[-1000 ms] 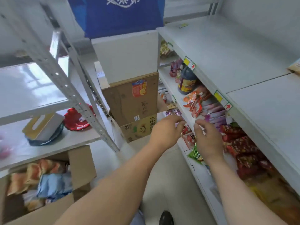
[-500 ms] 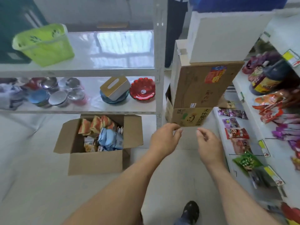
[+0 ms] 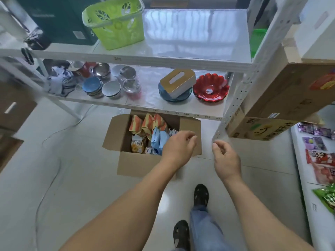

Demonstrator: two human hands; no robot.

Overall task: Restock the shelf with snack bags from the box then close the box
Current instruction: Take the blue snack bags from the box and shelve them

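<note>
- Box: an open cardboard carton on the pale tiled floor, its flaps spread outward, standing just in front of the lowest board of the white rack.
- Snack bags: packed upright inside the box; orange-and-cream striped packs at the back, pale blue packs beside them towards the right, a printed biscuit pack at the front.
- Left hand: held out above the right part of the box, palm down, fingers loosely curled and holding nothing; it hides part of the box's right flap.
- Right hand: in the air to the right of the box, over bare floor, fingers relaxed and slightly bent, holding nothing; apart from the left hand.
- Shelf: a white board at the right edge bearing flat rows of purple, red and green packets.
- Rack contents: a green basket on the upper board; below it, stacked bowls, a tissue box resting on a dark dish, and a red glass dish.
- Stacked cartons: brown boxes at the right, beyond the rack's post.
- Lower centre: two dark shoes and a denim trouser leg.
</note>
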